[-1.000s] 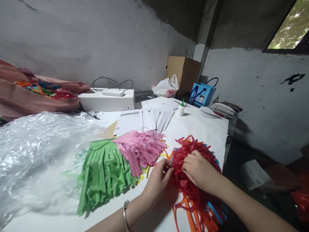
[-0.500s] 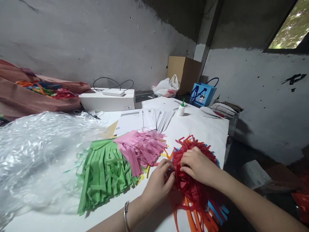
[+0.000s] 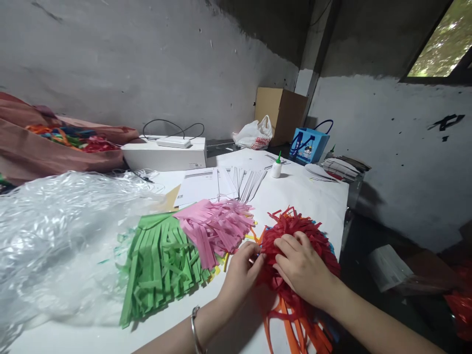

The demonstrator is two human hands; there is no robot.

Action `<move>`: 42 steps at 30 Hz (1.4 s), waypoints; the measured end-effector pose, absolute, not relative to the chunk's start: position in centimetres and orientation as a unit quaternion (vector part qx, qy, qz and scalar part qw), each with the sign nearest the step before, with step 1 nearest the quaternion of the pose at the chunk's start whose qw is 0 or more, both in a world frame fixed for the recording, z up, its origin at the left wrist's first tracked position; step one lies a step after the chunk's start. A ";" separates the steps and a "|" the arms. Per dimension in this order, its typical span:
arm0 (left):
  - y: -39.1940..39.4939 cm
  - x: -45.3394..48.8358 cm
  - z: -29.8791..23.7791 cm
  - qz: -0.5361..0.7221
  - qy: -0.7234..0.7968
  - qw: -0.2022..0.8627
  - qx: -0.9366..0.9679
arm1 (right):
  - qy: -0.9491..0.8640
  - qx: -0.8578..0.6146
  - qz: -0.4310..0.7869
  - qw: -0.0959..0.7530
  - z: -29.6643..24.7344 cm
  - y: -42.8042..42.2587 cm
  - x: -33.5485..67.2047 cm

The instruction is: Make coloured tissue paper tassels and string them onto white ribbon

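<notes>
A bunch of red tissue paper fringe [image 3: 295, 221] lies at the table's right front, with orange strips [image 3: 295, 329] hanging out below and a little blue showing at its right edge. At its left edge my left hand [image 3: 243, 273] is closed, thumb and forefinger pinching the red fringe. My right hand [image 3: 304, 265] rests on top of the bunch with fingers stretched over the strips. Left of my hands lie a pink fringe [image 3: 214, 223] and a green fringe [image 3: 158, 265], the pink overlapping the green. Some yellow strips peek out beneath them.
Clear plastic strands and film [image 3: 66, 246] cover the left of the white table [image 3: 306, 196]. Behind are printed sheets [image 3: 201, 184], a white glue bottle [image 3: 276, 169], a white box [image 3: 165, 157], a blue bag [image 3: 309, 145] and a cardboard box [image 3: 276, 110]. The table's right edge drops off.
My right hand has shifted slightly down over the red fringe, its fingers spreading from a curled grip. The left hand stays pinched at the left edge, moved only a little.
</notes>
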State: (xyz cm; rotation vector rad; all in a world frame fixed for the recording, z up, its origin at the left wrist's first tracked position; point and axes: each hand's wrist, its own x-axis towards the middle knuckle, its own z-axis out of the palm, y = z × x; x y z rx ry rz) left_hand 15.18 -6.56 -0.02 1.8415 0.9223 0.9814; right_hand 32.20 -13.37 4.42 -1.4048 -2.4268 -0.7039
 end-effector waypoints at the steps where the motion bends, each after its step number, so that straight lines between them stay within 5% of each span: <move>1: -6.6 15.1 -0.1 0.395 0.369 0.420 0.729 | -0.831 -0.482 -0.251 0.119 4.2 -13.4 32.3; 7: -6.7 15.1 -0.1 0.417 0.362 0.430 0.714 | -0.837 -0.475 -0.263 0.066 4.2 -13.7 32.0; 32: -7.6 16.0 1.2 0.449 0.338 0.494 0.663 | -0.742 -0.588 -0.124 0.298 5.2 -13.7 31.0; 42: -7.9 16.5 1.4 0.461 0.334 0.481 0.667 | -0.716 -0.625 -0.177 0.255 5.1 -13.6 30.9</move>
